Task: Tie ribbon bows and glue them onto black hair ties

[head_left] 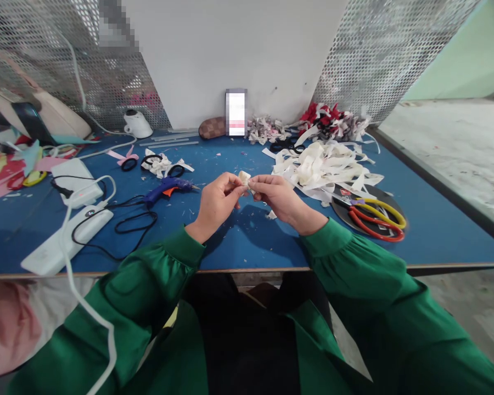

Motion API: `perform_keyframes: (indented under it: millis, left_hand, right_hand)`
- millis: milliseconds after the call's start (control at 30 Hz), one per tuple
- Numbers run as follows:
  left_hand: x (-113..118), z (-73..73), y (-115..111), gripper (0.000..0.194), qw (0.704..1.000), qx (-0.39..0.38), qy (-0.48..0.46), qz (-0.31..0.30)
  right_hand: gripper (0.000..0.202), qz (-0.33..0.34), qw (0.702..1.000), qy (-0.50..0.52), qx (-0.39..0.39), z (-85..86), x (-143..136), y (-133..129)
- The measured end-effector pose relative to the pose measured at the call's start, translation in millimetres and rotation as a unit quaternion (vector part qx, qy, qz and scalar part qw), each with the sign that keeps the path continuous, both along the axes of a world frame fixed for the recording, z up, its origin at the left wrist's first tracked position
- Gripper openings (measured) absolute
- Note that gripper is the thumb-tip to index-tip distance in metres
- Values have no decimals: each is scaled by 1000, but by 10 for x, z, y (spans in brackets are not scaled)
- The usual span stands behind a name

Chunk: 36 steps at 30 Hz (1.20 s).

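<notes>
Above the middle of the blue table, my left hand [220,201] and my right hand [280,198] meet at the fingertips. Both pinch a small cream fabric bow [244,176], whose loop sticks up between them; its lower part is hidden by my fingers. A blue glue gun [168,188] with an orange trigger lies left of my left hand. To the right of my right hand spreads a heap of cream fabric strips [313,164]. Scissors with red and yellow handles [379,216] rest on a dark round plate [389,198].
White power strips [68,241] and black cords occupy the left side. Tied bows with black hair ties [160,163] lie behind the glue gun. A phone [236,112] leans at the back beside a brown checked case [212,128]. Red and grey fabric pieces [333,122] are piled at back right.
</notes>
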<state>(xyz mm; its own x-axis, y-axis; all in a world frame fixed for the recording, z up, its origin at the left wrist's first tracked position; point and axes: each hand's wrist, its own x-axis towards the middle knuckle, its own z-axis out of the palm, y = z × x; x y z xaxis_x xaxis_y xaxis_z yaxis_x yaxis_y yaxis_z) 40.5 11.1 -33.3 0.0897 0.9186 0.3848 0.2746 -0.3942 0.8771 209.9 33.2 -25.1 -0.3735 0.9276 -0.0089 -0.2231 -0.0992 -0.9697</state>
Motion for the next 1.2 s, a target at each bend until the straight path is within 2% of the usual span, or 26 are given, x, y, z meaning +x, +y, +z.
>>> perform_keyframes:
  millis: [167,233,400,500,600,667,767,933,1067,1200]
  left_hand:
    - [-16,16,-11,17,997,23,70,11]
    - [-27,13,3,17,997,18,79,-5]
    - [-33,11,58,18,993,-51,-13,-101]
    - [-16,39,60,21,984,-103,-72,-127]
    - [-4,60,44,26,984,-108,-80,-117]
    - [-7,56,35,31,989,-93,-55,-97]
    - [-23,35,33,28,996,-58,-11,-74]
    - [-35,40,28,31,990,-82,-28,-112]
    - [-22,69,20,39,983,-107,-74,-127]
    - [-13,64,19,39,990,-89,-26,-105]
  right_hand:
    - [24,-16,998,-34,56,4,-8,-15]
    - [26,-18,996,-47,76,14,-14,-18]
    - [26,-29,992,-63,109,35,-15,-8]
    - [26,-24,994,-50,89,27,-1,-1]
    - [29,-20,998,-32,48,10,13,0]
    - [31,-12,999,-30,30,3,17,-2]
    - [33,-8,999,-37,33,7,16,-9]
    - [30,-15,997,-53,58,14,24,-7]
    - [30,-2,999,-38,27,-4,36,10]
    - [29,2,999,-26,19,0,23,-6]
